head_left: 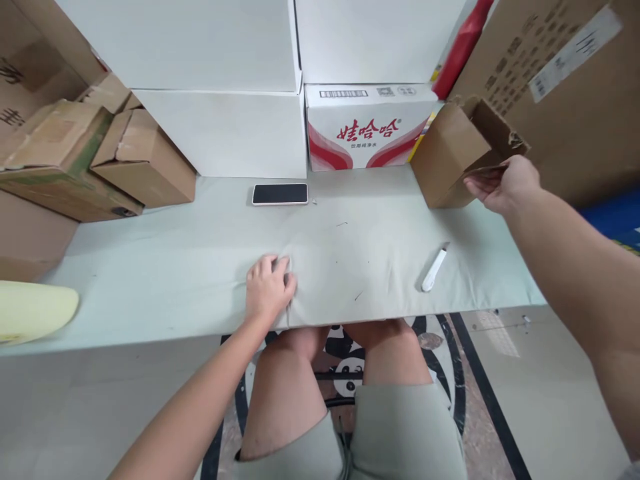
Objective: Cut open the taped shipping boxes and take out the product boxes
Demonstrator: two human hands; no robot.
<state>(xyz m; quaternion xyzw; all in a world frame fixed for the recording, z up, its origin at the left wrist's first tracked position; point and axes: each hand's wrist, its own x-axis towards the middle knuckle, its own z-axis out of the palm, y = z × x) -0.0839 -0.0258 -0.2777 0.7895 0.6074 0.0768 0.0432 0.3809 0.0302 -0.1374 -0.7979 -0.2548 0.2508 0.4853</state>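
Observation:
My right hand (503, 183) grips the near edge of a small open brown cardboard box (453, 150) that stands at the right of the pale green cloth-covered table (175, 267). My left hand (269, 288) rests near the table's front edge with its fingers curled, knuckles down on the cloth, and nothing shows in it. A white utility knife (433, 270) lies on the cloth between the two hands, closer to the right one. A phone (280, 194) lies face up at the back of the table.
White boxes (225, 87) and a red-printed carton (367, 127) are stacked at the back. Brown cartons (100, 157) crowd the left, and a large brown carton (560, 87) stands on the right. A pale yellow object (35, 310) lies at the left edge. My knees (340, 373) are under the table.

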